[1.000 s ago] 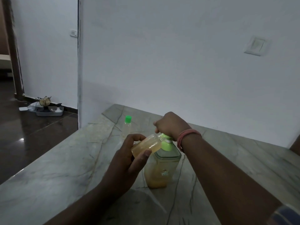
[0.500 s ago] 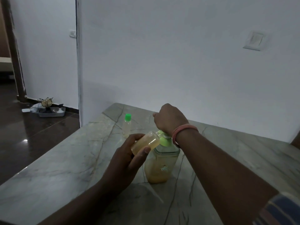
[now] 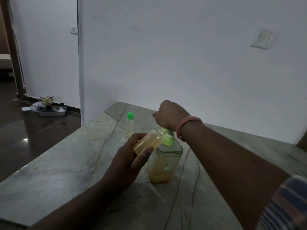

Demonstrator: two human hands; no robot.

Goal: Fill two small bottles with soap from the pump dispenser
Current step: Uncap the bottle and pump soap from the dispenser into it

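Gripping the open small bottle (image 3: 148, 142) in my left hand (image 3: 131, 161), fingers curled round it; long axis tilted, mouth up-right against the green spout. My right hand (image 3: 169, 116) sits fisted on the pump dispenser (image 3: 163, 161) head, nearer the wall edge. Capped bottle (image 3: 129, 124) stands beyond, toward the tabletop's (image 3: 58, 171) far-left corner. Bottle looks mostly full; mouth must stay under the spout.

Bench (image 3: 63, 163) open on its left half and along the near edge; a hand passes freely there. Centre blocked: pump dispenser (image 3: 163, 161) upright, right hand (image 3: 169, 116) on its top, left hand (image 3: 131, 156) holding 1 tilted small bottle (image 3: 148, 141) at the spout. Capped bottle (image 3: 129, 125) stands just behind. Wall (image 3: 182, 55) closes the far edge.
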